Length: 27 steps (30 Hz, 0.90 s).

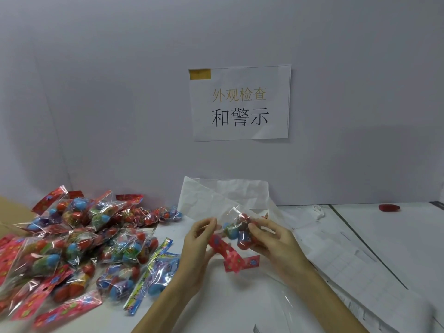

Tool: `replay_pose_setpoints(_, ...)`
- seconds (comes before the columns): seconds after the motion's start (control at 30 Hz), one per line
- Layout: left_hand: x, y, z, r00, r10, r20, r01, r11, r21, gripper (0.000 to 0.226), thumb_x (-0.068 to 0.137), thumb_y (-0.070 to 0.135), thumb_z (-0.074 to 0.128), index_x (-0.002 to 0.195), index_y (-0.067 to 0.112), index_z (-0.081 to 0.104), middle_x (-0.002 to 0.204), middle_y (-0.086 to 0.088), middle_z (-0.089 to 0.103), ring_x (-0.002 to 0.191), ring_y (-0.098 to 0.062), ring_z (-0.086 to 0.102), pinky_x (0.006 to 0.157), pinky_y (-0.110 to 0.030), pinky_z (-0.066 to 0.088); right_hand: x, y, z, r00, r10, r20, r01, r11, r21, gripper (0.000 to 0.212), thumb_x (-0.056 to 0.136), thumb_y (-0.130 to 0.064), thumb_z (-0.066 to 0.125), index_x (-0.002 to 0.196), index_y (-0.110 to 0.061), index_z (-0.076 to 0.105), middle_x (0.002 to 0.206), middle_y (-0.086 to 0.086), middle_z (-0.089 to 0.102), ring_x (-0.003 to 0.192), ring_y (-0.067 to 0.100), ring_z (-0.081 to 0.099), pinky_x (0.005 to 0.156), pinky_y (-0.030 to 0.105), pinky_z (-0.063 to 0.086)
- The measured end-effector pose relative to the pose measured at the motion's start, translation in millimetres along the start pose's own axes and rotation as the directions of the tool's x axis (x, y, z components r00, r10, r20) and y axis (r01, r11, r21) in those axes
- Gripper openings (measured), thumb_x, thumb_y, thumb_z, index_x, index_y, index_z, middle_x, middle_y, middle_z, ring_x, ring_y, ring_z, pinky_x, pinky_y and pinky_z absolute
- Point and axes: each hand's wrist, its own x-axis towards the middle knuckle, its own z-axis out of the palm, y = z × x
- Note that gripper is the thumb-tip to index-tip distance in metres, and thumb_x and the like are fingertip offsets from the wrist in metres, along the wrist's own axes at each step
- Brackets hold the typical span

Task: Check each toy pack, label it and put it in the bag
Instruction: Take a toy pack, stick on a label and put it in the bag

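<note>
Currently both hands (228,239) pinch one toy pack (236,233) aloft; its slick film could slip onto the table (216,296).

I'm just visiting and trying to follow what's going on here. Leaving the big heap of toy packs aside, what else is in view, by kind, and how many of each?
Hands: 2, left hand and right hand
Toy pack held by both hands: 1
Paper sign on the wall: 1
Small red object at far right on the table: 1
Total: 5
</note>
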Motion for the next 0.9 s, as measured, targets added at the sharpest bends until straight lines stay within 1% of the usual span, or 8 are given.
replay_pose_setpoints(0.17,-5,3,0,0.990,0.030,0.141,-0.045,0.994,0.103,0.029,0.092,0.043,0.070,0.103,0.019,0.081,0.106,-0.011,0.078,0.098,-0.025,0.075,0.076,-0.025,0.058,-4,0,2,0.993,0.037,0.117,-0.025,0.995,-0.101,0.033,0.088,-0.036,0.073,0.113,-0.015,0.078,0.107,0.012,0.079,0.095,0.025,0.076,0.075,0.032,0.061)
replay_pose_setpoints(0.3,-5,0,-1,0.993,0.034,0.111,-0.042,0.997,0.072,0.027,0.083,0.038,0.078,0.097,0.015,0.082,0.103,-0.014,0.078,0.099,-0.030,0.075,0.080,-0.030,0.058,-4,5,1,0.993,0.009,0.118,0.018,0.975,-0.222,0.034,0.102,-0.040,0.056,0.112,-0.018,0.080,0.098,0.009,0.079,0.085,0.021,0.076,0.068,0.030,0.061)
replay_pose_setpoints(0.43,-4,3,0,0.987,0.135,0.090,-0.145,0.982,0.117,0.030,0.080,0.044,0.076,0.097,0.021,0.083,0.109,-0.002,0.078,0.105,-0.014,0.072,0.089,-0.025,0.051,-2,7,-3,0.964,-0.267,0.021,0.209,0.701,-0.682,0.028,0.106,-0.038,0.053,0.124,-0.037,0.074,0.091,-0.008,0.075,0.073,0.005,0.067,0.070,0.021,0.055)
replay_pose_setpoints(0.5,-4,4,1,0.981,0.171,0.096,-0.183,0.973,0.139,0.035,0.077,0.051,0.076,0.099,0.025,0.083,0.121,0.010,0.073,0.110,-0.004,0.068,0.090,-0.020,0.049,-4,5,-3,0.964,-0.262,0.039,0.242,0.810,-0.534,0.030,0.105,-0.038,0.051,0.127,-0.039,0.072,0.077,-0.003,0.074,0.063,0.006,0.066,0.063,0.023,0.056)
replay_pose_setpoints(0.67,-2,4,-8,0.941,0.251,0.226,-0.305,0.920,0.245,0.032,0.089,0.051,0.066,0.095,0.025,0.085,0.139,0.024,0.058,0.129,0.006,0.053,0.100,-0.022,0.041,-7,-6,-6,0.959,-0.124,0.254,0.167,0.973,-0.156,0.032,0.107,-0.035,0.049,0.128,-0.025,0.072,0.115,0.011,0.076,0.105,0.032,0.074,0.092,0.041,0.061)
replay_pose_setpoints(0.77,-3,2,-5,0.938,0.278,0.205,-0.334,0.884,0.327,0.028,0.088,0.055,0.076,0.101,0.031,0.080,0.144,0.029,0.050,0.131,0.005,0.051,0.102,-0.022,0.043,-7,-7,-7,0.962,-0.191,0.192,0.237,0.938,-0.253,0.030,0.101,-0.032,0.064,0.130,-0.034,0.069,0.115,0.006,0.076,0.101,0.025,0.075,0.086,0.035,0.062)
replay_pose_setpoints(0.83,-4,2,-2,0.958,0.254,0.132,-0.281,0.921,0.269,0.049,0.076,0.060,0.083,0.117,0.037,0.066,0.142,0.021,0.053,0.124,-0.001,0.059,0.097,-0.023,0.052,-8,-6,-10,0.967,-0.162,0.197,0.218,0.926,-0.309,0.049,0.099,-0.027,0.070,0.141,-0.047,0.055,0.111,0.002,0.077,0.103,0.017,0.074,0.083,0.024,0.058)
replay_pose_setpoints(0.9,-3,4,-3,0.989,0.124,0.081,-0.138,0.971,0.194,0.069,0.070,0.067,0.081,0.128,0.040,0.055,0.134,0.008,0.062,0.119,-0.009,0.065,0.096,-0.026,0.053,-8,-4,-11,0.968,-0.069,0.241,0.141,0.945,-0.295,0.052,0.098,-0.024,0.072,0.141,-0.045,0.053,0.111,0.002,0.078,0.109,0.016,0.073,0.087,0.018,0.055)
